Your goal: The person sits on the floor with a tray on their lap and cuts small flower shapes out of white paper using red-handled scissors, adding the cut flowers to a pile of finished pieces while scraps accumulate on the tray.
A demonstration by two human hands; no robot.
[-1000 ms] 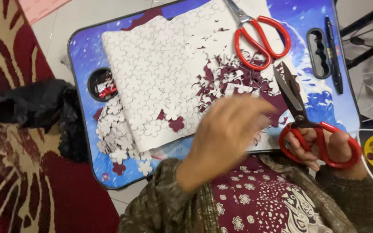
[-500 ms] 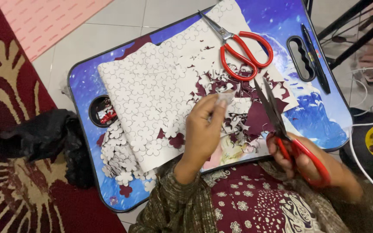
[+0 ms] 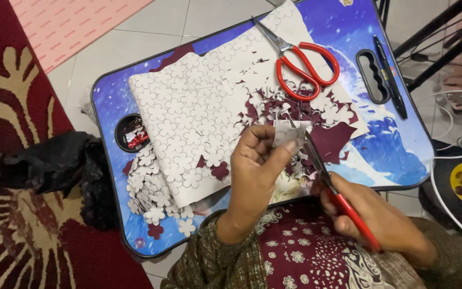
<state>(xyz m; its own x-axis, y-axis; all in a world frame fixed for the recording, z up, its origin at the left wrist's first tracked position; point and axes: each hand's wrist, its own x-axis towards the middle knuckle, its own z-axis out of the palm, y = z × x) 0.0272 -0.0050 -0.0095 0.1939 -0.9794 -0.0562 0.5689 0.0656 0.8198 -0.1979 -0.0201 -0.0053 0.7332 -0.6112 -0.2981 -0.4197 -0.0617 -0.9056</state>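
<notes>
Head view: left hand point(image 3: 256, 168) pinches a paper piece point(image 3: 290, 132); right hand point(image 3: 380, 222) grips red scissors point(image 3: 333, 188), blades touching the paper.

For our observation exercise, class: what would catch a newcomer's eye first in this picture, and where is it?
At the centre, the left hand pinches a small paper piece while the right hand works red-handled scissors into it. Behind them, a white sheet of flower outlines covers the blue lap tray, with cut-out flowers piled at its near-left edge. A second pair of red scissors lies at the far side.
</notes>
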